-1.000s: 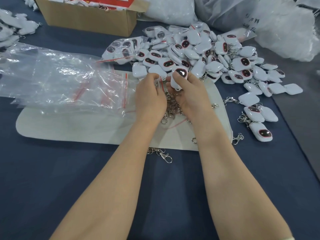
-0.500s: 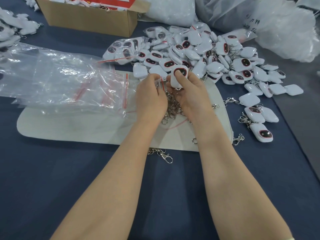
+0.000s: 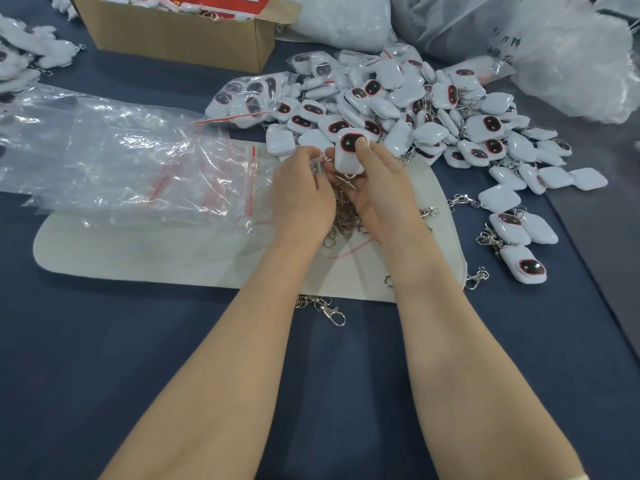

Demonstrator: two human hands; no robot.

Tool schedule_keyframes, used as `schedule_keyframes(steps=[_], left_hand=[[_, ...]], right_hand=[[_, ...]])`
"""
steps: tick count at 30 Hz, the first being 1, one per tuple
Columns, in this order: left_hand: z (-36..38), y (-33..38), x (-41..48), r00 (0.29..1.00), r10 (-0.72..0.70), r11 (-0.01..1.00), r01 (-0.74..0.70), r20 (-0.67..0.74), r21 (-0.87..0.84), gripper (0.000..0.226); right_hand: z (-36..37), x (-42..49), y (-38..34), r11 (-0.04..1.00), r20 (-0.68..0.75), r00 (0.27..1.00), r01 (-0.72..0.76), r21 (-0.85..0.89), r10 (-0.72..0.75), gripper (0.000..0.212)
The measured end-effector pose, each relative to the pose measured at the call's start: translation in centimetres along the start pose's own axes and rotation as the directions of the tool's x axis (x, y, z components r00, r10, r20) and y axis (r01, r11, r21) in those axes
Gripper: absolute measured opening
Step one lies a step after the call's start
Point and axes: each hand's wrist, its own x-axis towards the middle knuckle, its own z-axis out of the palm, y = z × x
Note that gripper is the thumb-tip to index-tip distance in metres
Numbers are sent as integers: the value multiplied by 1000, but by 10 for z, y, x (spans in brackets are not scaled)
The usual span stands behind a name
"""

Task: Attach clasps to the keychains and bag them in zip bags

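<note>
Head view: your right grip (image 3: 384,199) grasps the white rounded-square plastic keychain (image 3: 348,161), thumb on its dark face, above the pile of silver metal clasps (image 3: 343,223). Your left grip (image 3: 301,199) curls beside it, but I cannot tell what it pinches. The keychain is likely light, rigid and slick, so hold its flat sides.

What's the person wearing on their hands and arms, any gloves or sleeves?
No gloves, rings or watch show on the left hand or right hand. Forearms are uncovered; a pale sliver by the right elbow may be a sleeve.
</note>
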Motion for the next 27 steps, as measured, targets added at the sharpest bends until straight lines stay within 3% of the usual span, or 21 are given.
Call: schedule_keyframes(steps=[13, 20, 27], left_hand=[[0, -1, 1, 1000, 7, 1000, -7, -5, 8, 34], [1, -1, 1, 1000, 6, 1000, -6, -5, 10, 33], [1, -1, 1, 1000, 8, 1000, -8, -10, 16, 32]], right_hand=[[-2, 0, 4, 976, 21, 994, 113, -186, -112, 1], [1, 3, 4, 998, -3, 1000, 29, -48, -29, 22], [-1, 3, 3, 997, -13, 1000, 27, -75, -28, 21]])
